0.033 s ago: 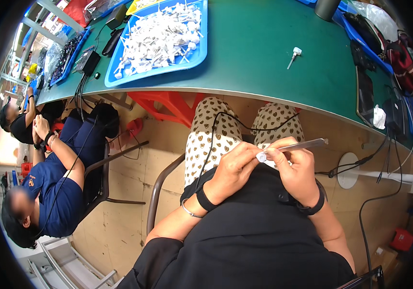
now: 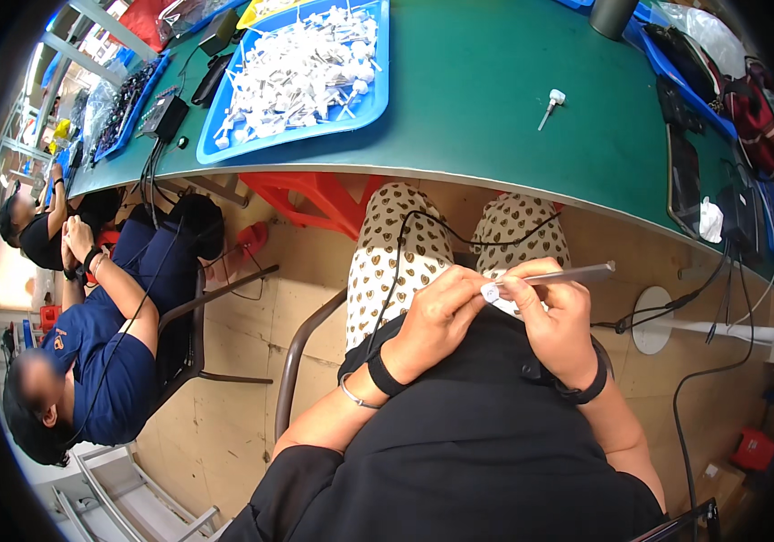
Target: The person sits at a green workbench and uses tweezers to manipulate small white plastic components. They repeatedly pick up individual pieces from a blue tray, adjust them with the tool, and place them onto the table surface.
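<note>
Above my lap, my left hand (image 2: pixel 443 316) pinches a small white plastic piece (image 2: pixel 490 293) with a round end. My right hand (image 2: pixel 551 314) is closed right beside it, its thumb near the piece. From between the right fingers a slim grey metal tool (image 2: pixel 581 272) sticks out to the right. Its working end is hidden by my fingers, so I cannot tell whether it touches the white piece. On the green table ahead lies one loose white part with a thin stem (image 2: pixel 551 107).
A blue tray (image 2: pixel 378 99) heaped with white stemmed parts stands at the table's left. A dark phone (image 2: pixel 683 172), cables and a black box lie at the right. A black cable (image 2: pixel 402 239) crosses my lap. A co-worker (image 2: pixel 107 334) sits to my left.
The metal tool has turned slightly in my right hand, and the white piece has tilted a little. Everything else looks the same.
</note>
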### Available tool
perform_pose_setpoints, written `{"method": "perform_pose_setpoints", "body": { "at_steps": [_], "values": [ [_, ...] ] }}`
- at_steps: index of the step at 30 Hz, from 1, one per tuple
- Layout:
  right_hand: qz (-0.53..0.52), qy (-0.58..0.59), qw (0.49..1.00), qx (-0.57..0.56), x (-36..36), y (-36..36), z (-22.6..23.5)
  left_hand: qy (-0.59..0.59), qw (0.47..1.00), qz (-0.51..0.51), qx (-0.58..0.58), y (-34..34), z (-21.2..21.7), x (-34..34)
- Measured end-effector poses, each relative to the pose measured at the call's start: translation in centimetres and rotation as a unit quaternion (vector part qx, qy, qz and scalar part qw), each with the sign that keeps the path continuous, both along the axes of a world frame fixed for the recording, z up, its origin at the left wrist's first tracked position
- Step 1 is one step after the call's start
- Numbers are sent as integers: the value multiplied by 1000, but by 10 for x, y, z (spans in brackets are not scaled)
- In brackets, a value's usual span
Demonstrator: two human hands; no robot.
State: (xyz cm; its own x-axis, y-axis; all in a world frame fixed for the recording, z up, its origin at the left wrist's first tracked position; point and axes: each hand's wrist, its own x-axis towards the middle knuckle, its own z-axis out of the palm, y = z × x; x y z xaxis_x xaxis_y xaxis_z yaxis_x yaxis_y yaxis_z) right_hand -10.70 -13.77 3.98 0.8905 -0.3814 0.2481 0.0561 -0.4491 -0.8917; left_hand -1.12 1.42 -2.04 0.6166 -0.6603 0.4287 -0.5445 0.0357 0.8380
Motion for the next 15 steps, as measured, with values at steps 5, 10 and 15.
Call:
{"method": "perform_pose_setpoints", "body": {
  "at_steps": [5,10,15],
  "values": [
    [-10,-116,992,-56,2,1,-2,2,1000,11,-11,-3,4,2],
    [-3,-72,997,-5,2,4,-5,-5,1000,15,-7,-2,4,1],
    [-11,-76,997,17,2,5,-11,-4,1000,28,-2,-2,8,0]
  ]
}}
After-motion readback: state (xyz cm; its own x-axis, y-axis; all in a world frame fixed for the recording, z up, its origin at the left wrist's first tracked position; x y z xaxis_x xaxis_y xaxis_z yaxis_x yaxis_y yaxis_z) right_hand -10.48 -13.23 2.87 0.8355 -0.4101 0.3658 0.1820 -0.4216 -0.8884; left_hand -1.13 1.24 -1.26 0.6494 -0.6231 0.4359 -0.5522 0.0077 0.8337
